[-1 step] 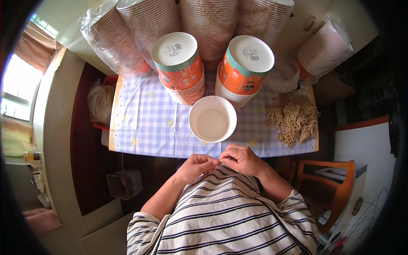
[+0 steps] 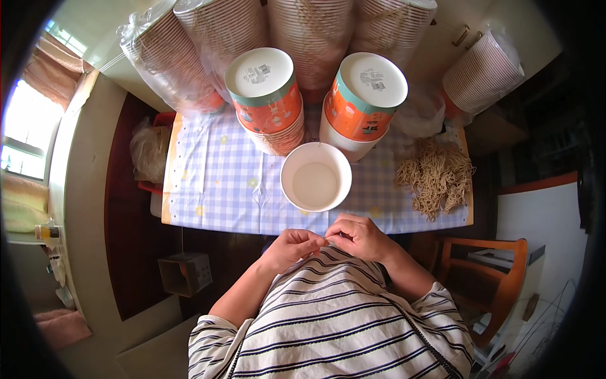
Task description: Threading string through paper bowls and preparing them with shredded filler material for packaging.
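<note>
My left hand and my right hand meet just off the table's near edge, in front of my striped shirt. The fingertips of both are pinched closely together. Whatever lies between them is too small to make out. Just beyond my hands an open white paper tub stands upright, its inside bare. Behind it are two upside-down stacks of tubs, a left stack and a right stack, each topped by an orange tub with a green band and a white base. A tangled heap of beige cord loops lies at the right.
Tall stacks of tubs in clear plastic line the table's back, with another wrapped stack at far right. A blue checked cloth covers the table. A wooden chair stands to the right, a small box below left.
</note>
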Demonstrator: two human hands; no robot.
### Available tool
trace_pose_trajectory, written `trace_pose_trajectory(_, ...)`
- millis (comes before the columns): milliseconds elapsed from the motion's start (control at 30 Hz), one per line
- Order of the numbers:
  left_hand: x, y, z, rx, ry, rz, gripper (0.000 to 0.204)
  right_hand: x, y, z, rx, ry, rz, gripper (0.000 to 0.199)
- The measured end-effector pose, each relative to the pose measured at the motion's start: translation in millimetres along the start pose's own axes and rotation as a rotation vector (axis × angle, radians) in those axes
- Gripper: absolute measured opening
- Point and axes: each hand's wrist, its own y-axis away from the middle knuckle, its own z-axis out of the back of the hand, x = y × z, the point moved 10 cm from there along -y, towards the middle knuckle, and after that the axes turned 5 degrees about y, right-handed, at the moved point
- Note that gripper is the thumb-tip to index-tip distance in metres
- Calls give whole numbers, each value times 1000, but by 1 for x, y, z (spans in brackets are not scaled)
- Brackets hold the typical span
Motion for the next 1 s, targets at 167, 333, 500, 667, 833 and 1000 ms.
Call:
trace_pose_trajectory(167, -11, 4, -2, -14, -35, -105, 18, 0, 2, -2, 16, -15, -7, 8)
trace_pose_trajectory(333, -13, 9, -2, -34, -51, -94, 14, 1, 4, -7, 32, -39, -44, 11)
trace_pose_trajectory(500, -13, 11, 1, -92, -137, -133, 13, 10, 6, -7, -2, 56, 46, 13)
trace_pose_trajectory(667, -27, 18, -1, -203, -398, -222, 11, 17, 7, -4, -44, 177, 113, 14)
trace_pose_trajectory(833, -42, 23, -12, -197, -564, -366, 12, 23, 10, 0, -62, 250, 156, 14)
trace_pose_trajectory(1000, -50, 24, -21, -169, -603, -427, 13, 32, 11, 5, -37, 275, 191, 16)
